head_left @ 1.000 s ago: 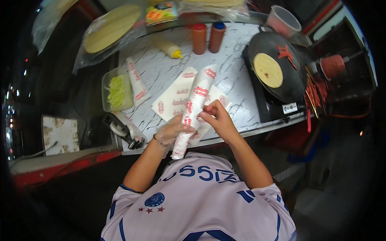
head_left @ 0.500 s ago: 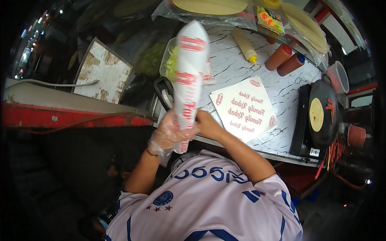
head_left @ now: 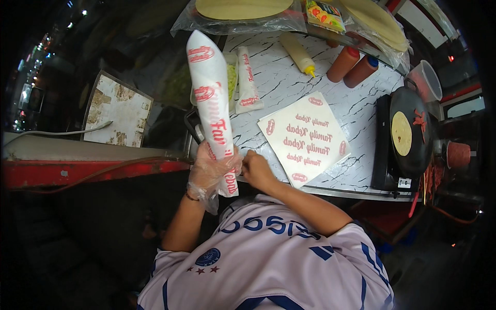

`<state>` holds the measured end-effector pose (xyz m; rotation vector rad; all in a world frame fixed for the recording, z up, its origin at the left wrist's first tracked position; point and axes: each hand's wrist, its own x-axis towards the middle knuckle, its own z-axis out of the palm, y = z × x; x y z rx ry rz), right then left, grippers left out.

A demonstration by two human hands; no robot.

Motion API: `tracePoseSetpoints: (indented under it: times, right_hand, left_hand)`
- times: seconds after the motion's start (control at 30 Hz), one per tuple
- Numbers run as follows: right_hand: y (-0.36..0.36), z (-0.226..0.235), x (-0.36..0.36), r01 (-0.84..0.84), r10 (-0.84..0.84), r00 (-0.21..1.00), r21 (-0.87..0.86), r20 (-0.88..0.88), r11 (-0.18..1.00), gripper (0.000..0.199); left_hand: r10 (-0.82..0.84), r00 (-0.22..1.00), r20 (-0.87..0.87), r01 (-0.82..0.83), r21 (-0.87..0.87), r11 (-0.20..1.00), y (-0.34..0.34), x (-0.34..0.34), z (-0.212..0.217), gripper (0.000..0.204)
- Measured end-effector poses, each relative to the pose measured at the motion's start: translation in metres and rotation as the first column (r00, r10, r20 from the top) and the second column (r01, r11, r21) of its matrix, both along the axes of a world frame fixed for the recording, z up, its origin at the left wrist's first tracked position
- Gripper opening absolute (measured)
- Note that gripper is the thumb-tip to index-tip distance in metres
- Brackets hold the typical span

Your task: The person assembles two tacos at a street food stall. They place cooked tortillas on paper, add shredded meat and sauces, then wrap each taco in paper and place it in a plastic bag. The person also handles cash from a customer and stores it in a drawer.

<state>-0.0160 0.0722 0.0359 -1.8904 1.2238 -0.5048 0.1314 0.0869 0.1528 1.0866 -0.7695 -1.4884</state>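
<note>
I see the left hand (head_left: 211, 173), inside a loose clear plastic glove, wrapped around the lower end of a long paper-wrapped roll (head_left: 212, 103). The roll stands left of centre in the frame, reaching from the hands up toward the top edge and leaning slightly left. Its wrapper is white with red print — oval marks and slanted lettering — and it tapers to a rounded, closed tip at the top. The paper looks smooth along its length and bunched where the glove grips it.

The right hand (head_left: 257, 170) is bare, its fingers curled and pressed against the bottom end of the roll, just beside the gloved hand; I cannot tell exactly how it pinches the paper.

Behind the roll, a marbled white surface (head_left: 356, 98) fills the upper middle of the frame. On it lie a flat sheet of the same printed paper (head_left: 305, 138) at centre right, a second wrapped roll (head_left: 248, 82) lying flat, and a yellow squeeze bottle (head_left: 298, 51) — all well apart from the hands. A dark round griddle (head_left: 411, 132) with a flatbread on it sits at the right.
</note>
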Motion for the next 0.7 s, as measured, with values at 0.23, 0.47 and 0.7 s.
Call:
tracePoseSetpoints:
  times: [0.23, 0.47, 0.7]
  right_hand:
    - [-0.047, 0.119, -0.09, -0.124, 0.103, 0.961, 0.069, 0.258, 0.99, 0.023]
    - [-0.07, 0.166, -0.103, -0.075, 0.076, 0.997, -0.059, 0.027, 0.995, 0.034]
    - [-0.063, 0.123, -0.163, -0.032, 0.058, 0.939, -0.081, 0.34, 0.996, 0.026]
  left_hand:
    - [0.023, 0.961, 0.276, 0.012, -0.124, 0.992, -0.023, -0.03, -0.018, 0.054]
    - [-0.209, 0.978, 0.022, 0.21, -0.044, 0.977, -0.026, -0.074, -0.008, 0.053]
    - [-0.439, 0.759, -0.482, 0.501, 0.001, 0.865, -0.025, -0.098, -0.02, 0.055]
